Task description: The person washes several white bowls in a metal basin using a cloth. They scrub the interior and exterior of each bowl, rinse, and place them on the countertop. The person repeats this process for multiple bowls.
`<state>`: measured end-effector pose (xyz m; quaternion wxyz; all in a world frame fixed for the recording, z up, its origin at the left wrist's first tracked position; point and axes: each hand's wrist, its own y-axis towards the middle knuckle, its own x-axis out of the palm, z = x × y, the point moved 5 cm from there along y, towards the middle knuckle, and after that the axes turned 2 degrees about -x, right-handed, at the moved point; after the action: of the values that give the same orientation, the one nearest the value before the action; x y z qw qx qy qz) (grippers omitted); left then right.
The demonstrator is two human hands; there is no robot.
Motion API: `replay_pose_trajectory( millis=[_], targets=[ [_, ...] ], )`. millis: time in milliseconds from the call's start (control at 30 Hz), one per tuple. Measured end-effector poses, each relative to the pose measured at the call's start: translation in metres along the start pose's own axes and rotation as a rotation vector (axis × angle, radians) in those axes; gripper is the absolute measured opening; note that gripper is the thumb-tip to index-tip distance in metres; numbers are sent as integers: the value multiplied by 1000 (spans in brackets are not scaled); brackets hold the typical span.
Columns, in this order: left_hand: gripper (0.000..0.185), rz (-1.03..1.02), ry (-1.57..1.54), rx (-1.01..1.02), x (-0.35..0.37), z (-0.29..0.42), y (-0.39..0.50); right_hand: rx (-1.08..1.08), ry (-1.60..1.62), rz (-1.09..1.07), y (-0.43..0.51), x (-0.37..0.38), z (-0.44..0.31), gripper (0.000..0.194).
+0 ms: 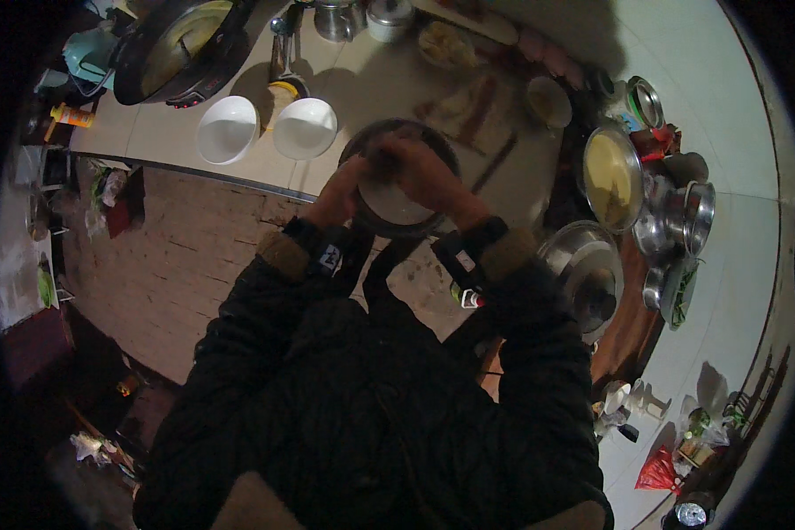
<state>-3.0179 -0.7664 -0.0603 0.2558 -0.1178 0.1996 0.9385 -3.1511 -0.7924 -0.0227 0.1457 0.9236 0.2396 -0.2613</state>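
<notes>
Both hands are raised over a round dark-rimmed pan or basin (401, 213) at the counter's front edge. My left hand (342, 194) is above its left side, and my right hand (430, 173) reaches across from the right. Their fingers meet around a small dark thing near the far rim; shadow and blur hide what it is and how each hand holds it. Two white bowls (228, 130) stand side by side to the left of the basin. Behind them lies a ladle or similar long-handled utensil (282, 59).
A black electric pan (180, 53) with pale contents stands at the upper left. Metal pots (339, 20) line the back. On the right are a steel basin of yellow contents (613, 172), a large lid (586, 271) and stacked metal pans (676, 215). The counter edge (199, 175) runs before me.
</notes>
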Motion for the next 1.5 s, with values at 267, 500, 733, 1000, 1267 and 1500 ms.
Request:
replay_pose_trajectory(
  millis=[267, 500, 733, 1000, 1267, 1500],
  targets=[
    [41, -86, 103, 97, -3, 1, -4, -290, -157, -238, 31, -10, -8, 35],
    [36, 246, 31, 203, -11, 21, -4, 311, -150, -177, 6, -7, 72, 26],
    [63, 608, -478, -523, 13, -13, 0, 455, 340, 522, -68, 83, 92, 41],
    [77, 487, -568, -538, 12, -2, -10, 205, 35, 183, -47, 27, 108, 44],
    [58, 174, 36, 12, -16, 17, 13, -41, -113, 202, -8, -18, 50, 29],
    [57, 522, -460, -179, 4, 9, 10, 647, 211, 376, -60, 46, 79, 31]
  ],
)
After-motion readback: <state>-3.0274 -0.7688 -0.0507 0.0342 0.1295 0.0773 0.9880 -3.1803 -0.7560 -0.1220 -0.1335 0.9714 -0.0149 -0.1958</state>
